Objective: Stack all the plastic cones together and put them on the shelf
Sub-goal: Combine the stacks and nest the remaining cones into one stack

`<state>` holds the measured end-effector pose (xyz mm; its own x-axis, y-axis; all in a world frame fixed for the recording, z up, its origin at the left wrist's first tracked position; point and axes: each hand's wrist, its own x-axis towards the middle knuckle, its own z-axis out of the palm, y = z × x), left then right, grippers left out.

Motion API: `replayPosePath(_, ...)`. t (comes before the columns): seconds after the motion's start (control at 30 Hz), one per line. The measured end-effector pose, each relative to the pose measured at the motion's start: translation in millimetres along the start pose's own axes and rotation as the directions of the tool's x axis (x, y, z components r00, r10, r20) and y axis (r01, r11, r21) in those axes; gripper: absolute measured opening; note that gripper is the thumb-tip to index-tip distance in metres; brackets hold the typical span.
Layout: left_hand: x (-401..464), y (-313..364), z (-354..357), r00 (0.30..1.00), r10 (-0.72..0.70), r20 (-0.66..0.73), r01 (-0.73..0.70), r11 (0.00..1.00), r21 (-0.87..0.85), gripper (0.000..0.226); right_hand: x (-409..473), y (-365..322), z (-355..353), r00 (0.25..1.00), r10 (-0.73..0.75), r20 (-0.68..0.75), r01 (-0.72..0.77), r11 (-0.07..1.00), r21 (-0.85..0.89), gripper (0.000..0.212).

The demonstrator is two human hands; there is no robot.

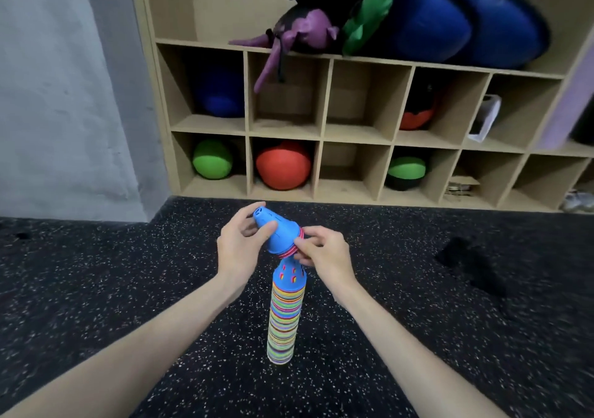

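Blue plastic cone bundle (279, 235), tilted, was pinched by left hand (239, 250) and right hand (324, 253) | tall multicoloured cone stack (284, 318) stood below on speckled floor (418, 305) | stack's tip hidden behind right hand | wooden shelf (324, 135) behind

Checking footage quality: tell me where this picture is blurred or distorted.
Head view: wide-angle bend bows the shelf edges; bags on the top shelf are blurred; both hands and the tall cone stack stay fairly sharp; lighting is even, no glare.
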<state>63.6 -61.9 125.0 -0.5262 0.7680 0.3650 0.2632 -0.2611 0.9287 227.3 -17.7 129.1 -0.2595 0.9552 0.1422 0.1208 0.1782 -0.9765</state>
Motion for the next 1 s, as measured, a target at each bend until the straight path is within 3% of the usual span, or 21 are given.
replayPosePath(0.2, -5.2, -16.0, 3.5, 0.992, -0.033, 0.119, 0.039, 0.998, -0.044, 0.05, 2.3, 19.1, -5.4, 0.999, 0.05, -0.012, -0.051, 0.992, -0.111, 0.013)
replayPosePath(0.47, -8.7, -26.3, 17.3, 0.984, -0.009, 0.18, -0.003, 0.998, 0.07, 0.05, 1.1, 43.1, -15.5, 0.995, 0.097, -0.035, -0.102, 0.969, -0.224, 0.013)
replayPosePath(0.67, -9.4, -39.7, 14.1, 0.957, -0.045, 0.288, -0.02, 0.975, 0.219, 0.053, 0.4, 57.3, -20.6, 0.999, -0.013, 0.05, 0.029, 0.941, -0.338, 0.02)
replayPosePath(0.83, -18.2, -48.4, 24.8, 0.956, -0.086, 0.279, 0.041, 0.986, 0.162, 0.052, 3.9, 64.0, -9.0, 0.994, -0.099, 0.051, 0.111, 0.929, -0.353, 0.019)
replayPosePath(1.0, -20.7, -58.8, 22.5, 0.951, -0.131, 0.28, 0.108, 0.99, 0.096, 0.052, 8.7, 55.9, 1.6, 0.98, -0.163, 0.111, 0.191, 0.928, -0.321, 0.046)
